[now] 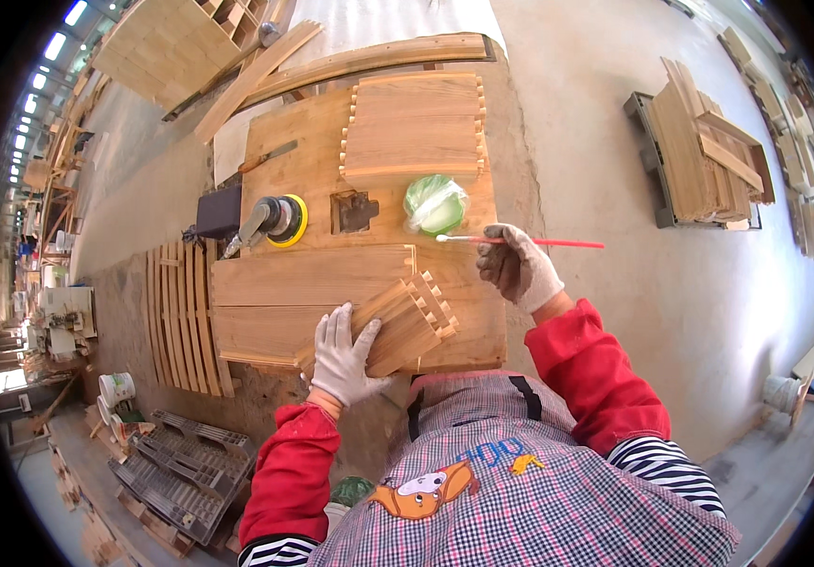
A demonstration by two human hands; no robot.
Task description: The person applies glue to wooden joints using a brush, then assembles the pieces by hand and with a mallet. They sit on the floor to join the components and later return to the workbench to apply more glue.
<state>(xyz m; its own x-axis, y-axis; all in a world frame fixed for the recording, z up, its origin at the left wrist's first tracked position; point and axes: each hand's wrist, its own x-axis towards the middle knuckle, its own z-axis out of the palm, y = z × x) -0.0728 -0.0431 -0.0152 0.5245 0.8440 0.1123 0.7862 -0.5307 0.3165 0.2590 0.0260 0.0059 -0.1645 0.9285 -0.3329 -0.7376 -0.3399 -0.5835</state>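
Note:
My gloved right hand (pixel 520 269) pinches a thin brush (pixel 568 245) with a red handle, its pale tip pointing left over the workbench (pixel 468 354). My gloved left hand (pixel 344 354) grips dovetailed wooden boards (pixel 402 326) near their left end; fingers lie across the top, and the underside is hidden. These boards sit at an angle over the right part of a larger wooden panel (pixel 303 283). Just beyond the brush tip stands a round green container (pixel 437 203) with clear plastic over it.
At the bench's far side lies a dovetailed panel (pixel 414 128). A yellow-rimmed sander (pixel 281 220), a dark box (pixel 219 211) and a wooden-handled blade (pixel 268 157) are toward the left. Slats (pixel 180 317) lean left of the bench; stacked boards (pixel 705 156) stand at right.

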